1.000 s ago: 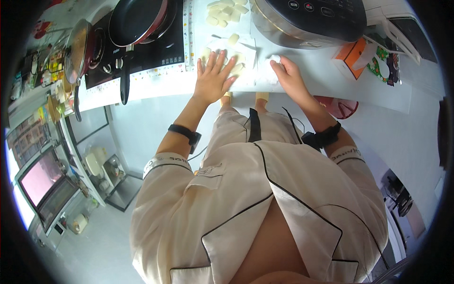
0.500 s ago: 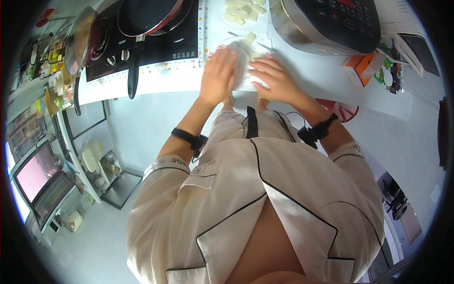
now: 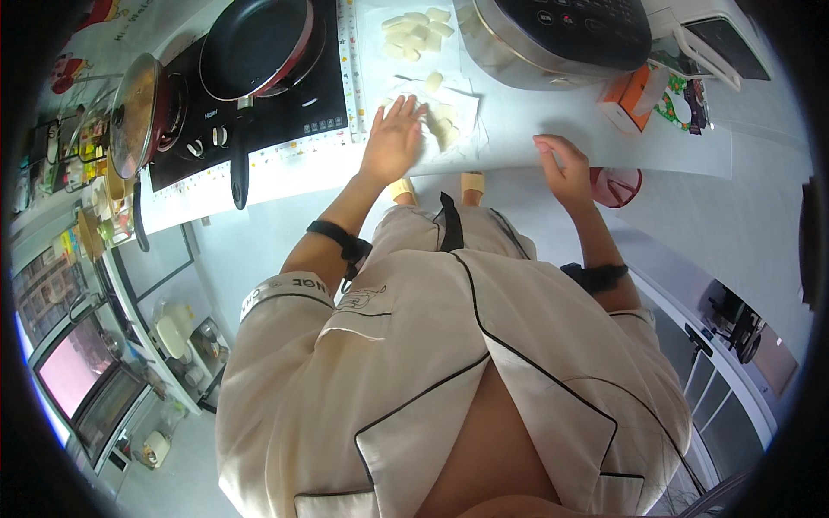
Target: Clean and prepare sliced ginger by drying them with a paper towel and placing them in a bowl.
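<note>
My left hand (image 3: 393, 138) lies flat with fingers spread on a white cutting sheet (image 3: 462, 116) at the counter's near edge, beside several pale cut pieces (image 3: 445, 121). More pale pieces (image 3: 414, 33) lie in a cluster farther back on the counter. My right hand (image 3: 561, 168) hovers at the counter edge to the right, fingers loosely curled, with nothing visible in it. A dark band sits on each wrist.
A black induction hob (image 3: 259, 104) carries a dark frying pan (image 3: 259, 43) with its handle pointing toward me, and a lidded pot (image 3: 138, 112) at left. A large cooker (image 3: 561, 39) stands at the back right, an orange carton (image 3: 626, 95) beside it. Shelves and an oven (image 3: 78, 388) are at lower left.
My right hand has come off the cutting sheet and moved right along the counter edge. My left hand stays flat on the sheet. The view has shifted slightly.
</note>
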Demonstrator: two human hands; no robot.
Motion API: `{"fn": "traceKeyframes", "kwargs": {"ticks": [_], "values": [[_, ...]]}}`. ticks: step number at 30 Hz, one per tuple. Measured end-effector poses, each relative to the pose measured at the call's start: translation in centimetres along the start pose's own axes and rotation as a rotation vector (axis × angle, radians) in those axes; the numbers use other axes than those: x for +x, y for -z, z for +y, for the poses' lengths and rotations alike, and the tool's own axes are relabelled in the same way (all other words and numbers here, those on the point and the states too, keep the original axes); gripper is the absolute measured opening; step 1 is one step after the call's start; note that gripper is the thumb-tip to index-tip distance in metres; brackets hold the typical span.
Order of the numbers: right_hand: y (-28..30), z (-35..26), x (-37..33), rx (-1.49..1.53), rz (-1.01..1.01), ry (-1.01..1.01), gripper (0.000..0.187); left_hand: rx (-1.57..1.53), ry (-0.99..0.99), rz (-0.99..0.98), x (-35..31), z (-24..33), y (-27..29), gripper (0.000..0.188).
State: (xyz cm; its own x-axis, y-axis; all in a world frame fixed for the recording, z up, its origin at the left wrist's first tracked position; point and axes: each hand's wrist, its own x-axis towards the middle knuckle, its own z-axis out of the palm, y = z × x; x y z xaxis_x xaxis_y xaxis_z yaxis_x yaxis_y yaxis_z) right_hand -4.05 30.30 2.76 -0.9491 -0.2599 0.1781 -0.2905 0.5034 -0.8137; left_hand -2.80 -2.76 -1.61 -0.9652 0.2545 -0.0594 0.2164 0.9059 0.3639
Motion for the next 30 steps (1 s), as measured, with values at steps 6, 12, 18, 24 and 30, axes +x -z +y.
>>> {"fn": "traceKeyframes", "kwargs": {"ticks": [6, 12, 18, 24, 30], "values": [[-0.6, 1.1, -0.4, 0.079, -0.049, -0.091, 0.018, -0.670, 0.198, 0.452, -1.1, 0.9, 4.7, 0.049], [-3.0, -1.5, 1.5, 0.091, -0.219, -0.051, 0.016, -0.881, 0.185, 0.714, -1.8, 0.0, 7.7, 0.051], [-3.3, -1.8, 1.4, 0.118, -0.259, -0.078, 0.016, 0.374, 0.017, 0.179, -0.1, -0.8, 0.7, 0.053], [-2.9, -0.5, 0.0, 0.143, -0.214, -0.168, 0.018, 0.203, 0.119, 0.184, 0.3, -1.7, 2.0, 0.044], [-2.6, -0.8, 0.1, 0.157, -0.197, -0.129, 0.018, 0.128, 0.239, 0.279, 0.6, -1.4, 2.8, 0.018]]}}
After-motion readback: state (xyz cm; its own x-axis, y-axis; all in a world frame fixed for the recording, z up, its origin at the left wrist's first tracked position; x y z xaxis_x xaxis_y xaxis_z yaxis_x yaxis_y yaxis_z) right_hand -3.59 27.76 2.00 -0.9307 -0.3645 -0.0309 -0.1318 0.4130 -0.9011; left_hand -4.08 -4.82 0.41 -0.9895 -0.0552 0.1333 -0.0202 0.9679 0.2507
